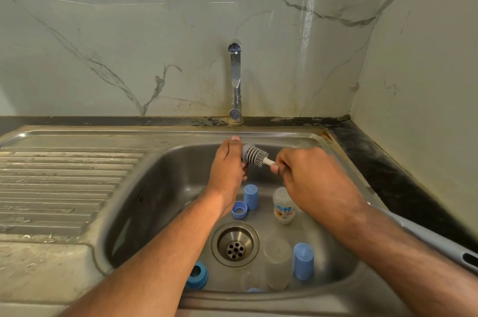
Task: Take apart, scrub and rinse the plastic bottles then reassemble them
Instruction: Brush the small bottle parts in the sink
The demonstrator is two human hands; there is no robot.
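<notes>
Over the steel sink [160,187], my right hand [313,179] grips the white shaft of a grey silicone bottle brush [256,156]; its long grey handle [426,236] runs back under my right forearm. My left hand [227,164] curls round a small grey part [245,153] pressed against the brush head's tip; what that part is I cannot tell. Bottle pieces lie in the basin: a clear bottle with a printed label [283,206], a plain clear bottle [278,262], two blue caps [251,196] [303,261], and two blue screw rings [239,210] [198,275].
The chrome tap [235,83] stands behind the basin with no water running. The drain strainer [234,243] sits mid-basin. A ribbed, wet draining board [59,182] lies to the left. Marble walls close the back and right; a dark counter strip [388,174] runs along the right.
</notes>
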